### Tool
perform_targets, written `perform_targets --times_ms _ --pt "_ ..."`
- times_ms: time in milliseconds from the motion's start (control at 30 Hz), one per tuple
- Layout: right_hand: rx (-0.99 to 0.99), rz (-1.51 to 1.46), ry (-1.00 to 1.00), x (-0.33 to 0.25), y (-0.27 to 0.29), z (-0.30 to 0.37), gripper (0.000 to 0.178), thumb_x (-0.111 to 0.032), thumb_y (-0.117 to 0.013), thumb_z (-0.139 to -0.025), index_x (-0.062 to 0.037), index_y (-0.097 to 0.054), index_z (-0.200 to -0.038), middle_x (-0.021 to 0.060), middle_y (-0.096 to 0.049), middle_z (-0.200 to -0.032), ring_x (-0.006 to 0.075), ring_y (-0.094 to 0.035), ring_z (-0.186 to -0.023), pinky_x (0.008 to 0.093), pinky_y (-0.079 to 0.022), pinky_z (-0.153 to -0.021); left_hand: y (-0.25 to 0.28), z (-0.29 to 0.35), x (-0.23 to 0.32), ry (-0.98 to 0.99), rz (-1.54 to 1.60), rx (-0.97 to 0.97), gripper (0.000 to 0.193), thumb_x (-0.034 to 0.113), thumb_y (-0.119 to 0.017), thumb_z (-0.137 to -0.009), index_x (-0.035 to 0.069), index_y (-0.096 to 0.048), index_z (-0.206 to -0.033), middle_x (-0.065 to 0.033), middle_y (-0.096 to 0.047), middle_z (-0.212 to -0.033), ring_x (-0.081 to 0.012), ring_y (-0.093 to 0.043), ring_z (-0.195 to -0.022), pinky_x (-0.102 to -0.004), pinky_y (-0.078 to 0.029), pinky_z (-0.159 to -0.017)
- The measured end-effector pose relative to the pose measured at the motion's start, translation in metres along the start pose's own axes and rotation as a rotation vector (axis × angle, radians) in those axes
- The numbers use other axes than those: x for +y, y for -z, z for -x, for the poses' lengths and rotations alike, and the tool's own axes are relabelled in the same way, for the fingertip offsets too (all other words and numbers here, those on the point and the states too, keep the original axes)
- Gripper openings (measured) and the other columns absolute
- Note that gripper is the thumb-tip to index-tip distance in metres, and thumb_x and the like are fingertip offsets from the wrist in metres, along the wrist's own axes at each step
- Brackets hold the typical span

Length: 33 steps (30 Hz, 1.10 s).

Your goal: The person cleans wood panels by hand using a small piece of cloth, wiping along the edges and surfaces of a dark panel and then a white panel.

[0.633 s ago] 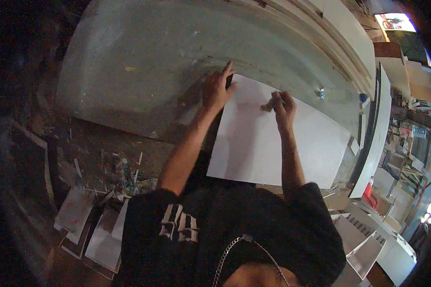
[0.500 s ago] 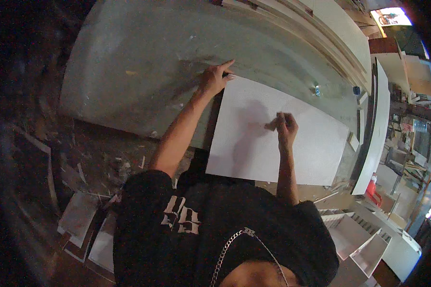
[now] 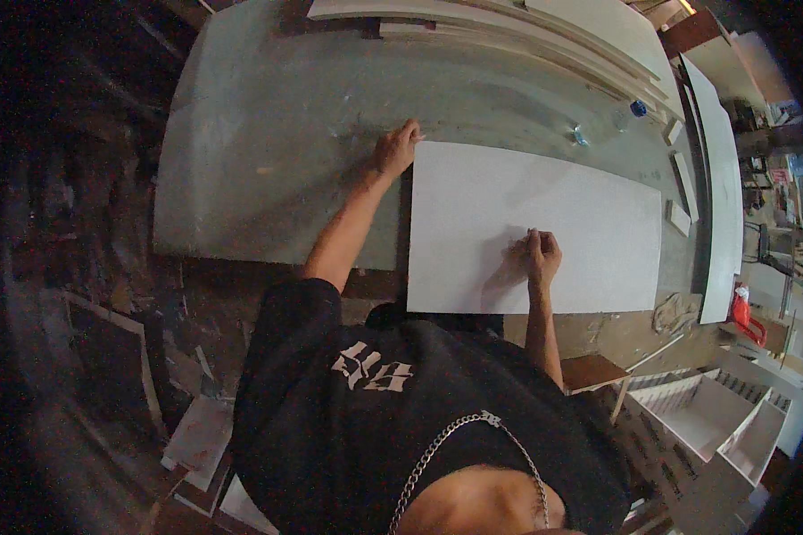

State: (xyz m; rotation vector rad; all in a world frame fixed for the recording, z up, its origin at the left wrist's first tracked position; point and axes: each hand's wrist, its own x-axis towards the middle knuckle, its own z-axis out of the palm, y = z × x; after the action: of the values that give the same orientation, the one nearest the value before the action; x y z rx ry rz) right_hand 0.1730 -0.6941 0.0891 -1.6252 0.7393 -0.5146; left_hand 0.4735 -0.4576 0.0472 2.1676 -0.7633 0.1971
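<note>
a grey-green counter (image 3: 268, 107) filled much of the dim, cluttered room, with long boards (image 3: 437, 14) stacked around twelve o'clock. the white panel (image 3: 544, 192) lay flat there, its near edge by the black shirt (image 3: 455, 383). taking the panel's middle as the dial's centre, the left hand (image 3: 397, 150) was at ten o'clock, at the panel's corner, its grip curled; whether it pinched anything could not be told. the right hand (image 3: 542, 254) was over the panel, just toward six o'clock, its grip drawn together, anything inside too small to tell. a clear object (image 3: 580, 135) and a blue one (image 3: 638, 108) sat near one o'clock, white blocks (image 3: 678, 218) from two to three, and a white box (image 3: 687, 406) nearer five.
</note>
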Motion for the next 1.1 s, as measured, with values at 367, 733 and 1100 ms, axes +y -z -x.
perform_targets --times_ms 367,733,1100 --pt "-0.008 0.514 0.306 0.003 -0.009 -0.037 0.011 -0.014 -0.071 -0.084 -0.0038 -0.067 -0.083 0.0086 -0.067 -0.076 0.0219 -0.063 -0.069 0.0332 -0.048 -0.063 0.025 0.033 0.0 0.567 0.081 0.714 0.044 0.027 -0.072 -0.089 0.006 -0.042 -0.113 -0.0117 -0.065 -0.077 -0.0234 -0.065 -0.074 -0.0364 -0.049 -0.067" --pt "-0.36 0.548 0.745 -0.01 -0.226 -0.085 0.013 -0.017 -0.069 -0.072 -0.0102 -0.071 -0.083 0.0111 -0.067 -0.084 0.0333 -0.064 -0.079 0.0442 -0.049 -0.069 0.022 0.215 0.146 0.37 0.196 0.015 0.071 0.033 -0.063 -0.094 -0.005 -0.031 -0.144 -0.0269 -0.041 -0.144 -0.0394 -0.043 -0.132 -0.0456 -0.035 -0.109" --pt "-0.73 0.826 0.452 -0.046 -0.242 -0.128 0.026 -0.026 -0.076 -0.075 -0.0103 -0.074 -0.095 0.0076 -0.071 -0.087 0.0268 -0.068 -0.079 0.0385 -0.054 -0.075 0.02 0.207 0.147 0.454 -0.098 0.016 0.084 0.042 -0.069 -0.085 0.001 -0.031 -0.148 -0.0226 -0.042 -0.146 -0.0391 -0.041 -0.134 -0.0512 -0.029 -0.113"
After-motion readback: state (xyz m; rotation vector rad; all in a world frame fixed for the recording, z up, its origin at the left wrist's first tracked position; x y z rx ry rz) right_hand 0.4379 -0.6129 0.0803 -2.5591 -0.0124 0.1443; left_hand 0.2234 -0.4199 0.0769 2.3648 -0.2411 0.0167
